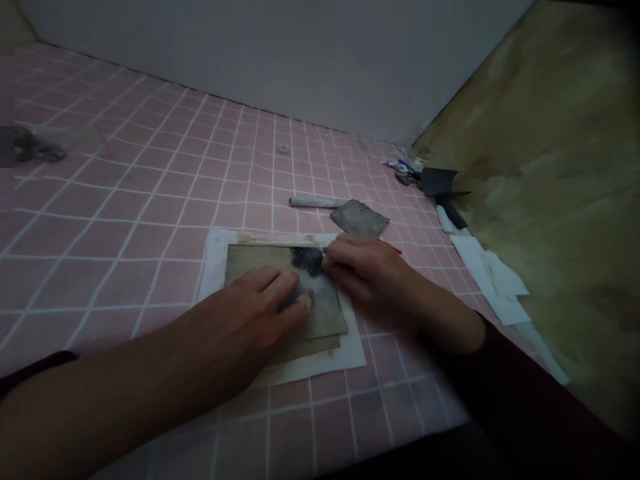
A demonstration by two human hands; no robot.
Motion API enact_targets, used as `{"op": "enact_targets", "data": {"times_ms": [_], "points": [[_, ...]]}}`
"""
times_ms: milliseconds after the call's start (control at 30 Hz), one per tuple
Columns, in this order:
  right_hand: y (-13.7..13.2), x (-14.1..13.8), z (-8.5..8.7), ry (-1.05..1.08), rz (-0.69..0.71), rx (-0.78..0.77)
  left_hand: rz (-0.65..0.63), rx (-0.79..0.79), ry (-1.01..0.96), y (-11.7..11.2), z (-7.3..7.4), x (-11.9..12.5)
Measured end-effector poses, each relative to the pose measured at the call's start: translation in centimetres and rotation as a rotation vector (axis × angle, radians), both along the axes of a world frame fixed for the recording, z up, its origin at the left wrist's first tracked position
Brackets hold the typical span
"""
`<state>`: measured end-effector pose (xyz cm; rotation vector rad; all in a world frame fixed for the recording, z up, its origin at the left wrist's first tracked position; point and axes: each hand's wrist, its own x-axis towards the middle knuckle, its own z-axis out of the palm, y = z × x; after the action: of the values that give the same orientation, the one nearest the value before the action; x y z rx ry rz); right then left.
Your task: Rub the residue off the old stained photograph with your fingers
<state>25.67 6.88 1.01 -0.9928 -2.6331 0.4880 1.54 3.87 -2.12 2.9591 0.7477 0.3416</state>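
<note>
"Resting where, exactly, is the left hand [260, 300]?"

"On the gray sheet [320, 310]. Its fingers are a little spread and bent, lying over the surface, and a pale band [305, 302] circles one of them."

"And the right hand [367, 263]?"

"It sits at the sheet's far right corner, beside a black patch [306, 259]. Its fingers are curled and pressed together; whether they pinch anything cannot be told, since the tips hide it."

"Where does the sheet lie?"

"Near the front edge of the table [125, 280], about midway along. A second sheet [327, 345] peeps out beneath its near edge, and white paper [357, 350] shows under both."

"What lies past the hands?"

"Toward the back edge, a gray stick [317, 202] with a dark end. One end of it meets a gray square piece [361, 219], thin and slightly ragged. Something red [394, 247] pokes out behind the right hand. Farther back, well apart from these, is a small pale ring [283, 149]."

"And along the right edge?"

"A dark folded piece [437, 180] among small clutter, then white scraps [493, 280] nearer the front. Near the left edge sits a dark object [43, 150], too blurred to name."
</note>
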Motion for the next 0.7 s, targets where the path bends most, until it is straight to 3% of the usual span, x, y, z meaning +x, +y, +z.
{"op": "enact_targets", "data": {"times_ms": [200,367,533,700], "points": [[-0.7,0.3,0.8,-0.069,0.107,-0.186,-0.022,0.002,-0.005,0.1,-0.2,-0.1],[0.0,0.0,-0.1,0.003,0.012,0.007,0.004,0.032,-0.036,0.1,-0.2,-0.1],[0.1,-0.3,-0.2,-0.006,0.11,-0.117,-0.012,0.027,-0.003,-0.1,-0.1,0.0],[0.2,-0.4,0.0,0.013,0.006,0.031,-0.001,0.047,-0.022,0.1,0.0,0.0]]}}
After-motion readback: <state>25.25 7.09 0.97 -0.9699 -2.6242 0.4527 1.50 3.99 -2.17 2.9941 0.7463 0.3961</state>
